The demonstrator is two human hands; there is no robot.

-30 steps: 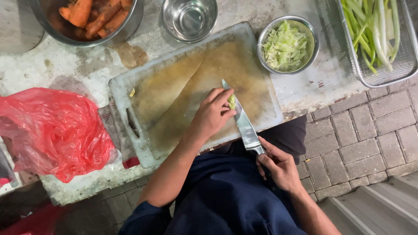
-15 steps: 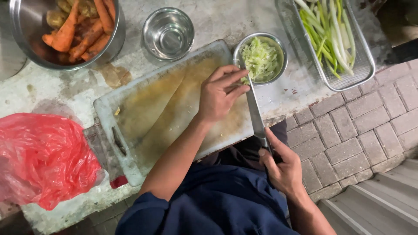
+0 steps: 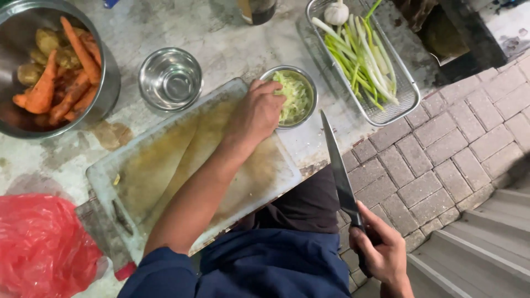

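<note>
Since half a second ago, I'm seeing the right hand pulling back off the desk, clenched on the knife handle, blade pointing away. Beyond it, the left hand is reaching over the stained cutting board, fingers bunched at the rim of the small steel bowl of green shreds; I'm judging it's dropping shreds, best done low over the bowl, knife kept aside.
</note>
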